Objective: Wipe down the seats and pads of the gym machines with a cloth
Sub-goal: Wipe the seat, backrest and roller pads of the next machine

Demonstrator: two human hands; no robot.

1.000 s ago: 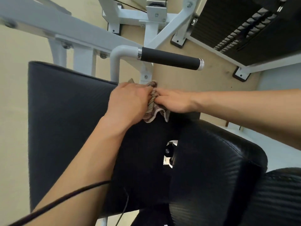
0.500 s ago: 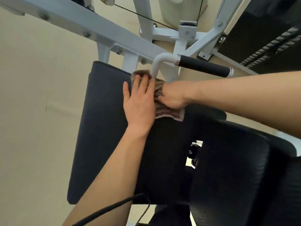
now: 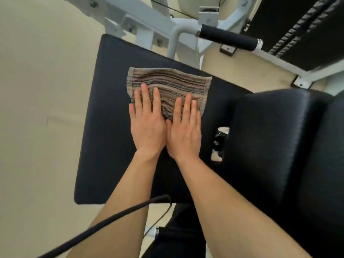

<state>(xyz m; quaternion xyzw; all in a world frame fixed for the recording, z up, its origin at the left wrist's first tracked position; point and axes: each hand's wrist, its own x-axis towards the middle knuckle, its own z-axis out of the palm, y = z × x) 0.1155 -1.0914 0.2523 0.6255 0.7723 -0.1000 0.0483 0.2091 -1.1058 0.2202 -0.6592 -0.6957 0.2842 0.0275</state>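
Note:
A striped brown-and-grey cloth (image 3: pixel 167 81) lies spread flat on the far half of a flat black pad (image 3: pixel 104 146) of a gym machine. My left hand (image 3: pixel 147 127) and my right hand (image 3: pixel 184 131) rest side by side, palms down, fingers stretched out over the cloth's near edge. Neither hand grips the cloth; both press on it. A second, thicker black pad (image 3: pixel 270 146) stands close to the right of the flat one.
The white machine frame (image 3: pixel 145 19) rises behind the pad, with a black-gripped handle (image 3: pixel 227 37) sticking out to the right. A black weight stack (image 3: pixel 297 25) is at the top right. A thin black cable (image 3: pixel 111 218) crosses my left forearm. Beige floor lies to the left.
The cloth was bunched between both hands at the pad's far edge; it is now spread out flat. Both hands have opened and lie flat on it, nearer me.

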